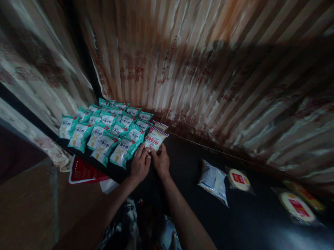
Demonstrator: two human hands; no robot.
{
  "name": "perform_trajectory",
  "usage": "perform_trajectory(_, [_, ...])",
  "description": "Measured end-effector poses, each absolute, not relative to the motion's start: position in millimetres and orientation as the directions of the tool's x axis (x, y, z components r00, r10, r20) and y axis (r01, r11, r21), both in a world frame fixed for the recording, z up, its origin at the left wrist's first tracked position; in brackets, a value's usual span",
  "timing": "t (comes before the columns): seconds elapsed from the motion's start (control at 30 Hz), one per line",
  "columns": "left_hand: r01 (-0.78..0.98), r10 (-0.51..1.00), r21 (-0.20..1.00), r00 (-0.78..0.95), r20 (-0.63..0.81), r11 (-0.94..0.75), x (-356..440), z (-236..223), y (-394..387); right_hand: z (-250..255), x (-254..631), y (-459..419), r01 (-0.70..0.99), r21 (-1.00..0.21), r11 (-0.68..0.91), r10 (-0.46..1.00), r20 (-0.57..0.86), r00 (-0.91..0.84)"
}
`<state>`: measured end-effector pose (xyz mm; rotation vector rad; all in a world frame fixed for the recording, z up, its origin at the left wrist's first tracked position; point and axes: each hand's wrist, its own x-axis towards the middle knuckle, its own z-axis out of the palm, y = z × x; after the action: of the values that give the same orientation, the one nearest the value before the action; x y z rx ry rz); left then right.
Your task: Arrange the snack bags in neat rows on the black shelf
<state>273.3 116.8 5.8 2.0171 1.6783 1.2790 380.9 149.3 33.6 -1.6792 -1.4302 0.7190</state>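
Note:
Both my hands are on a white snack bag (154, 140) with a striped top edge and red print, which stands upright on the black shelf. My left hand (141, 164) touches its lower left side, fingers curled in. On its lower right, my right hand (161, 161) grips it between thumb and fingers. Right behind it, a similar striped-top bag (160, 125) is partly hidden. Just left stand several rows of teal and white snack bags (121, 152), leaning back slightly.
Farther right on the black shelf (181, 166) lie a silvery-blue bag (214, 181), a round pale packet with a red label (238, 179), another such packet (297, 207) and a yellow package (305, 193). A pleated curtain (169, 66) hangs behind. Below the left edge is a red basket (84, 171).

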Motion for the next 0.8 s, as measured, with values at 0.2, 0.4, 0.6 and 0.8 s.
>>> perform_trajectory(0.2, [0.704,0.872,0.621,-0.005,0.489,-0.344,274.5,5.8,115.1,32.6,381.7,149.6,0.491,-0.871,0.009,0.968,0.131,0.214])
perform_trajectory(0.4, [0.714,0.869,0.605,0.009,0.495,-0.352,274.3,6.1,113.9,28.1,383.9,150.8,0.494,-0.869,0.013,0.975,0.121,0.186])
perform_trajectory(0.6, [0.762,0.854,0.537,0.039,0.519,-0.361,273.4,2.3,115.8,22.0,385.1,155.0,0.507,-0.859,0.073,0.967,0.185,0.176])
perform_trajectory(0.8, [0.800,0.833,0.473,0.058,0.551,-0.369,274.1,3.9,113.9,13.2,385.1,155.6,0.506,-0.854,0.118,0.944,0.255,0.210])
